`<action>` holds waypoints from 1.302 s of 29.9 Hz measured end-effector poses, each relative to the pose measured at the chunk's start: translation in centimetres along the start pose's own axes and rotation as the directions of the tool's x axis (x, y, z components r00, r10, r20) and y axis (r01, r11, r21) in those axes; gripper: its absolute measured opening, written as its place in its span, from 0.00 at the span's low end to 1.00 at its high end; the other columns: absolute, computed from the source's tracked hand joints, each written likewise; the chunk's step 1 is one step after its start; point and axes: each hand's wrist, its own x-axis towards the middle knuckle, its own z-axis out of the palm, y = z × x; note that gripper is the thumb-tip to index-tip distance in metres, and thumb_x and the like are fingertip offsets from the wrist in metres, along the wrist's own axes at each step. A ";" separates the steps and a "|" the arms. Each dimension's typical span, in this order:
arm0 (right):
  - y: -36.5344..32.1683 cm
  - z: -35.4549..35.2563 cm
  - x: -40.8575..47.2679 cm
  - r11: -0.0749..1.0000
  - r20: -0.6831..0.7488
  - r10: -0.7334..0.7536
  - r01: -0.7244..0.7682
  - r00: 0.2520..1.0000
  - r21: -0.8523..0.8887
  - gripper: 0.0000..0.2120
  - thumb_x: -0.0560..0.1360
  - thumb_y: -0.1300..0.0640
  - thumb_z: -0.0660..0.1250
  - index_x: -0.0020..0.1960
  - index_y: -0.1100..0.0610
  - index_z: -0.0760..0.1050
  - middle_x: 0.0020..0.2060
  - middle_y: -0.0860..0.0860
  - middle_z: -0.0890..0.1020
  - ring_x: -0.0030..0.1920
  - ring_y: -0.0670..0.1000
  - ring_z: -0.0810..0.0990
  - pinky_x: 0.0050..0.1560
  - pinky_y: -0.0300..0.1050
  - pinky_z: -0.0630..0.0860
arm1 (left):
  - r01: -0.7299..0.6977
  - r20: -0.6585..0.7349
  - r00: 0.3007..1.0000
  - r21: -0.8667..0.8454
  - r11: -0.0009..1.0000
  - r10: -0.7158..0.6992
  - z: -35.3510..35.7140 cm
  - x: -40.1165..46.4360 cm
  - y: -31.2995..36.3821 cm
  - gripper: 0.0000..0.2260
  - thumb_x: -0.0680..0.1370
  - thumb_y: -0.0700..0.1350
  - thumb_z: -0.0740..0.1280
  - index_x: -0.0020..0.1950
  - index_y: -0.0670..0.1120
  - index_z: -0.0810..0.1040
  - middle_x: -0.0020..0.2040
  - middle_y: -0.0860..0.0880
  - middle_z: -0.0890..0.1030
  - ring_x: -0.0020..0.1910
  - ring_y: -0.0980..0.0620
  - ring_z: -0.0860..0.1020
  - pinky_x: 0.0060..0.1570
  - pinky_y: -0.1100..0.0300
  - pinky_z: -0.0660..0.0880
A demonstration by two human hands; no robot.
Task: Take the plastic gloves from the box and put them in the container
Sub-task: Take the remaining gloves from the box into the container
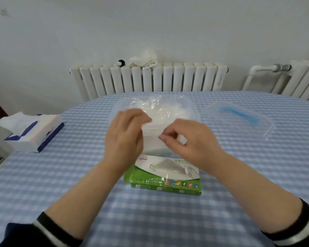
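Observation:
A green and white glove box (165, 177) lies on the checked tablecloth in front of me, with its oval opening facing up. Above it, a thin folded plastic glove (153, 138) is stretched between my two hands. My left hand (123, 138) grips its left edge and my right hand (189, 139) pinches its right edge with curled fingers. Just behind them stands a clear plastic container (191, 107) holding crumpled clear gloves (157, 106).
The container's clear lid with a blue handle (239, 114) lies to the right on the table (78, 175). A blue and white tissue pack (32, 132) sits at the left. White radiators (150, 79) line the wall behind the table.

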 end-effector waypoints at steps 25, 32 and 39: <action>2.2 4.0 -3.6 0.960 0.109 0.233 -0.211 0.966 -0.183 0.12 0.81 0.50 0.59 0.48 0.57 0.76 0.29 0.47 0.76 0.28 0.51 0.75 0.30 0.47 0.71 | 0.558 0.751 0.531 0.038 0.829 -0.393 1.6 -5.5 3.0 0.41 0.65 0.62 0.76 0.72 0.58 0.60 0.58 0.59 0.73 0.61 0.57 0.71 0.61 0.56 0.70; 2.1 2.7 -3.4 0.904 0.015 0.426 -0.426 0.905 0.025 0.15 0.81 0.46 0.52 0.45 0.55 0.69 0.27 0.38 0.71 0.29 0.39 0.71 0.31 0.34 0.65 | 0.558 0.764 0.501 0.075 0.827 -0.407 1.2 -5.0 3.5 0.37 0.65 0.62 0.76 0.68 0.55 0.65 0.54 0.60 0.69 0.58 0.57 0.71 0.57 0.61 0.69; 2.0 1.5 -3.0 0.867 0.249 0.479 -0.499 0.842 0.019 0.16 0.71 0.34 0.64 0.47 0.46 0.74 0.37 0.46 0.80 0.38 0.46 0.77 0.40 0.44 0.74 | 0.565 0.769 0.482 0.094 0.820 -0.420 1.1 -4.8 3.6 0.32 0.65 0.62 0.76 0.64 0.55 0.66 0.52 0.59 0.70 0.55 0.57 0.72 0.55 0.59 0.70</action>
